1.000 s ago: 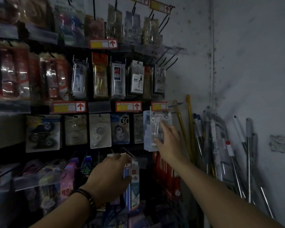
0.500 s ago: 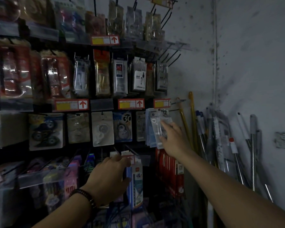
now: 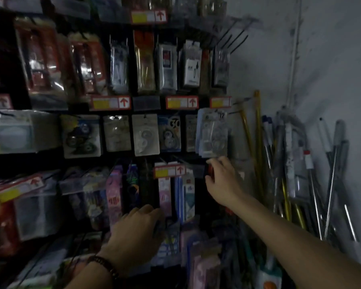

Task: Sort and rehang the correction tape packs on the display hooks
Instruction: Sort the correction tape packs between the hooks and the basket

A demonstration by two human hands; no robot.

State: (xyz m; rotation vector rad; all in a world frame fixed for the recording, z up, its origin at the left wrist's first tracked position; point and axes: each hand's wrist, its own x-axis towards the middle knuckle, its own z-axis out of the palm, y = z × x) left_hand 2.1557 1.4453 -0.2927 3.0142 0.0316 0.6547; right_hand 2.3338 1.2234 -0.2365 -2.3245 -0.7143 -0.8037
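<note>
Under rightmost hung correction tape packs (image 3: 214,134), reaching into lower row.
right hand (image 3: 223,180) just beneath, grip curled at red item (image 3: 210,171), hold unclear; left hand (image 3: 138,232) lower, grip unclear.

Clear correction tape packs (image 3: 214,133) hang stacked at the row's right end.
</note>
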